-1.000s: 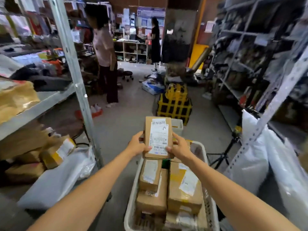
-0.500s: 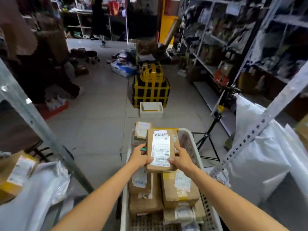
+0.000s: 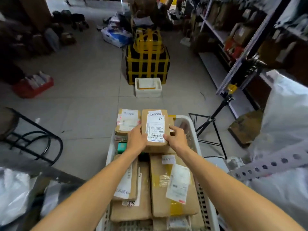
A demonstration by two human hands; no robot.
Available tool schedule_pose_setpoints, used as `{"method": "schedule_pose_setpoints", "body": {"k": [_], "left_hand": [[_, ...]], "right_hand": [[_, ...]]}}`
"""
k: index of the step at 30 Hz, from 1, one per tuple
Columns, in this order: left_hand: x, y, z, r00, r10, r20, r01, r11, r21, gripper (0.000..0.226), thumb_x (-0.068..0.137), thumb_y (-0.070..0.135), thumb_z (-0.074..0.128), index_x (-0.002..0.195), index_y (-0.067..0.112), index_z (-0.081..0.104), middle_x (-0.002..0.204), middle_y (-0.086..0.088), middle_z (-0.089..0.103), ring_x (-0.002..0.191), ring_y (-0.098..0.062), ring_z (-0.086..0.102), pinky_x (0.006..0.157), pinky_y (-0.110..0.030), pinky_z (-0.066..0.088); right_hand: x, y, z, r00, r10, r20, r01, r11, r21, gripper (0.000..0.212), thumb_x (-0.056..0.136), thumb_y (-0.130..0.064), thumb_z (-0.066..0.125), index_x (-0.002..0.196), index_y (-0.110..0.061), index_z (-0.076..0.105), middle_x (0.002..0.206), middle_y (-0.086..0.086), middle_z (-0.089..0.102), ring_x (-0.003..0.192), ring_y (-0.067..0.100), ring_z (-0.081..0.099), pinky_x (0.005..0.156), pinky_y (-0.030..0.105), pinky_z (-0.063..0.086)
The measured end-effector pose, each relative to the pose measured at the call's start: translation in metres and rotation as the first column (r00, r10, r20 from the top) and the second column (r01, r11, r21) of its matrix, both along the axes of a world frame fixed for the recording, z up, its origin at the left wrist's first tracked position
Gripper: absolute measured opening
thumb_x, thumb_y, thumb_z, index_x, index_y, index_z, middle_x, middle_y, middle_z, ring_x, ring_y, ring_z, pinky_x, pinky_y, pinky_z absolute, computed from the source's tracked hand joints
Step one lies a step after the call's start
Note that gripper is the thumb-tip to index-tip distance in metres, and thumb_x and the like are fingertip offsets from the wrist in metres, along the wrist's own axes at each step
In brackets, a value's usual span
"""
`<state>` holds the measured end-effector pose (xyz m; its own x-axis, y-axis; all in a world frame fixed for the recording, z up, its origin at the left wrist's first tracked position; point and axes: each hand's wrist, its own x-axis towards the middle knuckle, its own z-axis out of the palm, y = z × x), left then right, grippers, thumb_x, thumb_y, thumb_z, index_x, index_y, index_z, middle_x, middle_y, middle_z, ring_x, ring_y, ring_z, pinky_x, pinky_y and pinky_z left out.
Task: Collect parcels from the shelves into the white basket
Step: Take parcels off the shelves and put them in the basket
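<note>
A small brown cardboard parcel (image 3: pixel 155 127) with a white barcode label lies flat at the far end of the white basket (image 3: pixel 194 130), on top of other boxes. My left hand (image 3: pixel 136 140) grips its left edge and my right hand (image 3: pixel 175 138) grips its right edge. The basket below my arms is packed with several brown labelled parcels (image 3: pixel 171 185). Another labelled parcel (image 3: pixel 127 121) sits beside the held one at the basket's far left corner.
A small white crate (image 3: pixel 148 87) stands on the floor ahead, with a black bundle taped in yellow (image 3: pixel 147 60) behind it. Shelving with goods (image 3: pixel 236 37) runs along the right. A black tripod (image 3: pixel 211 120) stands right of the basket. A black metal frame (image 3: pixel 33 139) is at left.
Both hands have lowered the labelled parcel from chest height down onto the stack at the basket's far end. My view has tipped down toward the basket.
</note>
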<state>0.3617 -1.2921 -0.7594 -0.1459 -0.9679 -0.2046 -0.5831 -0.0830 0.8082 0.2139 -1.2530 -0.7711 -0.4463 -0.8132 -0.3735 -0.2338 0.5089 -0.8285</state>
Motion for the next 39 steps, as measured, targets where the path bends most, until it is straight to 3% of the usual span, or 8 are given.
{"method": "schedule_pose_setpoints", "body": {"k": [5, 12, 17, 22, 25, 30, 34, 39], "left_hand": [[-0.006, -0.008, -0.023, 0.987, -0.04, 0.154, 0.045, 0.998, -0.031, 0.042, 0.091, 0.007, 0.058, 0.132, 0.014, 0.052, 0.126, -0.01, 0.056, 0.117, -0.022, 0.052, 0.097, -0.031, 0.043], [-0.004, -0.006, -0.027, 0.981, -0.092, 0.172, 0.093, 0.996, 0.002, 0.054, 0.089, 0.006, 0.062, 0.138, 0.019, 0.045, 0.13, -0.006, 0.053, 0.124, -0.021, 0.048, 0.105, -0.036, 0.041], [-0.003, 0.003, -0.017, 0.985, -0.093, 0.142, 0.091, 0.996, 0.021, 0.083, 0.086, 0.007, 0.066, 0.152, 0.02, 0.019, 0.141, -0.005, 0.047, 0.13, -0.022, 0.045, 0.103, -0.045, 0.046], [0.009, 0.026, 0.016, 0.984, -0.138, 0.113, 0.149, 0.985, -0.088, 0.049, 0.088, 0.009, 0.065, 0.134, 0.014, 0.047, 0.131, -0.005, 0.058, 0.121, -0.02, 0.054, 0.087, -0.021, 0.043], [0.022, 0.037, 0.047, 0.973, -0.16, 0.165, 0.18, 0.977, -0.114, 0.048, 0.088, 0.003, 0.063, 0.134, 0.009, 0.049, 0.132, -0.009, 0.058, 0.119, -0.024, 0.055, 0.085, -0.024, 0.043], [0.048, 0.056, 0.105, 0.928, -0.228, 0.295, 0.29, 0.939, -0.185, 0.037, 0.088, 0.012, 0.065, 0.123, 0.007, 0.056, 0.121, -0.01, 0.062, 0.111, -0.028, 0.059, 0.085, -0.034, 0.05], [0.074, 0.071, 0.155, 0.754, -0.303, 0.583, 0.485, 0.855, -0.183, 0.037, 0.087, 0.032, 0.064, 0.119, 0.015, 0.057, 0.119, -0.007, 0.062, 0.106, -0.025, 0.06, 0.08, -0.035, 0.048], [0.112, 0.09, 0.205, 0.671, -0.268, 0.691, 0.513, 0.841, -0.172, 0.045, 0.079, 0.041, 0.071, 0.114, 0.018, 0.055, 0.115, -0.003, 0.059, 0.102, -0.021, 0.058, 0.075, -0.032, 0.047]], "right_hand": [[-0.007, -0.009, -0.026, 0.998, 0.01, 0.056, -0.008, 0.999, -0.033, 0.054, 0.083, -0.006, 0.067, 0.134, -0.019, 0.055, 0.121, 0.002, 0.067, 0.103, 0.017, 0.067, 0.089, 0.039, 0.056], [-0.014, -0.01, -0.03, 0.996, 0.025, 0.084, -0.023, 1.0, -0.016, 0.056, 0.085, -0.004, 0.069, 0.136, -0.018, 0.052, 0.122, 0.005, 0.066, 0.105, 0.02, 0.066, 0.089, 0.034, 0.056], [-0.01, -0.01, -0.02, 0.997, 0.05, 0.051, -0.052, 0.998, 0.022, 0.06, 0.086, -0.007, 0.069, 0.141, -0.016, 0.047, 0.131, 0.007, 0.06, 0.115, 0.022, 0.061, 0.095, 0.029, 0.051], [0.0, 0.006, 0.02, 0.99, 0.116, -0.085, -0.116, 0.993, 0.001, 0.066, 0.085, -0.029, 0.072, 0.143, -0.016, 0.043, 0.137, 0.009, 0.055, 0.128, 0.028, 0.049, 0.105, 0.044, 0.043], [0.005, 0.017, 0.06, 0.966, 0.187, -0.179, -0.19, 0.982, 0.003, 0.063, 0.088, -0.028, 0.069, 0.142, -0.01, 0.043, 0.139, 0.013, 0.053, 0.128, 0.029, 0.049, 0.105, 0.041, 0.041], [0.033, 0.042, 0.124, 0.82, 0.387, -0.422, -0.389, 0.917, 0.085, 0.067, 0.086, -0.035, 0.07, 0.144, -0.017, 0.041, 0.143, 0.008, 0.05, 0.128, 0.026, 0.049, 0.103, 0.042, 0.043], [0.058, 0.064, 0.176, 0.628, 0.529, -0.571, -0.527, 0.829, 0.189, 0.061, 0.083, -0.029, 0.074, 0.137, -0.015, 0.049, 0.137, 0.007, 0.055, 0.12, 0.024, 0.054, 0.097, 0.038, 0.047], [0.089, 0.084, 0.23, 0.514, 0.569, -0.642, -0.617, 0.765, 0.184, 0.058, 0.078, -0.024, 0.078, 0.131, -0.014, 0.055, 0.128, 0.007, 0.059, 0.113, 0.024, 0.058, 0.092, 0.035, 0.051]]}}
